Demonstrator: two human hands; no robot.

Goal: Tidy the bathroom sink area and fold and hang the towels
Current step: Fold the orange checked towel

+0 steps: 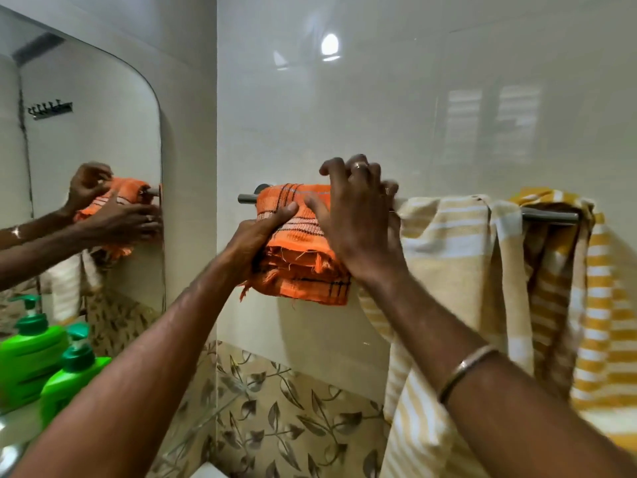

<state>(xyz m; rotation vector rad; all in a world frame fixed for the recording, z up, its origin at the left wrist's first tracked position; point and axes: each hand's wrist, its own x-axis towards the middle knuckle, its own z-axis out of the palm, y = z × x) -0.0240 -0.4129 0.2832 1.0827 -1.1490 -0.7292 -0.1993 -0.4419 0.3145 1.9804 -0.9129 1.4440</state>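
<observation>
A folded orange checked towel (303, 270) hangs over the left end of a metal towel rail (548, 215) on the tiled wall. My left hand (256, 238) grips the towel's left side, thumb on its front. My right hand (358, 219) lies over the towel's right part at the rail, fingers curled over the top. Two striped towels hang further right on the same rail: a pale cream one (444, 270) and a yellow-and-white one (606, 322), both loosely draped.
A mirror (96, 150) on the left wall reflects my hands and the orange towel. A green pump bottle (69, 377) stands at the lower left in front of the mirror. Leaf-patterned tiles (282, 419) run below the rail.
</observation>
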